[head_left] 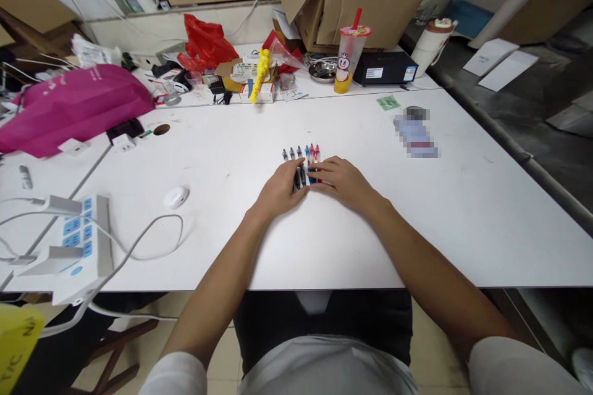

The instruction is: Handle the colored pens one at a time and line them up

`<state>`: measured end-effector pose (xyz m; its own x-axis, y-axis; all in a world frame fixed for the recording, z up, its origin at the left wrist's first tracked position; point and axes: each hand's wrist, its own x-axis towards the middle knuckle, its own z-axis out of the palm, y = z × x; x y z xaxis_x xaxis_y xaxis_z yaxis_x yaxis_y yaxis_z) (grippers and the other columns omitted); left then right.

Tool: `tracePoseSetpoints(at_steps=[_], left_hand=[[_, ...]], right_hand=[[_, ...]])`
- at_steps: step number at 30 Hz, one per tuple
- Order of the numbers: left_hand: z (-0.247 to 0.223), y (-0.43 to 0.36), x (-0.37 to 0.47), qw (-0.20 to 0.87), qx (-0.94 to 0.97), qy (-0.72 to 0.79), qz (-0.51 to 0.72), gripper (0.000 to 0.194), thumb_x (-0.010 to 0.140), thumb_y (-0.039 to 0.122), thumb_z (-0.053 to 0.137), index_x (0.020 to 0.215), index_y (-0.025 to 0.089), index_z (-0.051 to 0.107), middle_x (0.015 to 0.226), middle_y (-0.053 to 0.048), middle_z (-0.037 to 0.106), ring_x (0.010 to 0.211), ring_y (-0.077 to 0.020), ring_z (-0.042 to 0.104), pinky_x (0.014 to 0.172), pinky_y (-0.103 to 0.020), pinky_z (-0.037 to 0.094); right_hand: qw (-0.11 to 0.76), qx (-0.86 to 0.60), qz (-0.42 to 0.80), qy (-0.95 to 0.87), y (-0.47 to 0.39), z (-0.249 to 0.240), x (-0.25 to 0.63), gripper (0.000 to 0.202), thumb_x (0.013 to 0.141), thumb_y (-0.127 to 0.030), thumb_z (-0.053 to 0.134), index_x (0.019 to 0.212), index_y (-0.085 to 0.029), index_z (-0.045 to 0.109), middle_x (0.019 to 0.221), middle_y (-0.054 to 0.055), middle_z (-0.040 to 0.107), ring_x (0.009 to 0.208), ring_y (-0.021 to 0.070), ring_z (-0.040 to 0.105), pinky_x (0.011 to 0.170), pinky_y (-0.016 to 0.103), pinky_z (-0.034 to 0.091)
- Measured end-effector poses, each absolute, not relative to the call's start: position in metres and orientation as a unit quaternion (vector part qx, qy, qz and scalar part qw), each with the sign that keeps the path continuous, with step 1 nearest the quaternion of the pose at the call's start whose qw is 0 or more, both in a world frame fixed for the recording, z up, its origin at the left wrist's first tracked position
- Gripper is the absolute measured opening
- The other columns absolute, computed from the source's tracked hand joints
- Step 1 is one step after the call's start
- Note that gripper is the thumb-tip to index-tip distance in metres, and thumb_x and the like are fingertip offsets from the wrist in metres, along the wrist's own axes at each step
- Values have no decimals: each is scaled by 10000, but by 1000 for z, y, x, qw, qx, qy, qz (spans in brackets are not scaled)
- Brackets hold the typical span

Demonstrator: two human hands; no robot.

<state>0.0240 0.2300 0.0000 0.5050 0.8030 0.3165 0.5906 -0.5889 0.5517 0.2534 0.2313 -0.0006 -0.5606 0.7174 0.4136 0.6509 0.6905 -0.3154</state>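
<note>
Several click pens lie side by side on the white table, tips pointing away from me. On the left are black pens (302, 176), then a blue pen (307, 152), then red pens (317, 152). My left hand (281, 187) is curled over the black pens, with its thumb near their close ends and its fingers further up the barrels. From the other side, my right hand (343, 180) reaches across the red and blue pens. Its fingers are spread apart, with fingertips on or just beside the blue barrels. Both hands cover the middle of the row.
A white earbud case (176, 197) and a power strip (95, 241) with cables are to the left. Behind are a magenta bag (78, 105), a yellow figure stick (259, 77), a drink cup (348, 62), a black box (385, 69) and a cardboard box (361, 15). A blurred item (417, 134) lies right.
</note>
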Motion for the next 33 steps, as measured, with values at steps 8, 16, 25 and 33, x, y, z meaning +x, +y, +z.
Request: tracePoseSetpoints(at_steps=[8,16,25,33], left_hand=[[-3,233,22,153,863,399,270,395,915,320,638,1291,207,606,1398,-146,562,1349,-318,514,1125,-526,470],[-2,231,22,160,865,391,270,418,891,301,628,1297,203,623,1417,-161,530,1363,-345,487,1133,-565,453],[-2,231,22,161,862,393,275,390,903,346,654,1261,192,633,1446,-173,512,1391,-351,468,1149,-584,428],[-4,232,22,152,866,389,274,388,906,346,659,1259,188,634,1455,-179,507,1403,-355,459,1146,-590,429]], right_hand=[[270,-382,56,-882,230,-3,252,278,1013,-387,587,1217,-290,748,1315,46,719,1139,274,626,946,469,504],[260,-404,75,-874,231,-2,251,233,959,-360,643,1144,-285,762,1238,37,753,1116,280,637,913,452,487],[300,-406,54,-862,236,-5,260,240,956,-369,593,1026,-269,799,1108,31,786,983,268,636,881,442,525],[367,-469,76,-800,230,1,251,194,924,-336,618,905,-272,799,891,39,788,865,255,670,770,425,541]])
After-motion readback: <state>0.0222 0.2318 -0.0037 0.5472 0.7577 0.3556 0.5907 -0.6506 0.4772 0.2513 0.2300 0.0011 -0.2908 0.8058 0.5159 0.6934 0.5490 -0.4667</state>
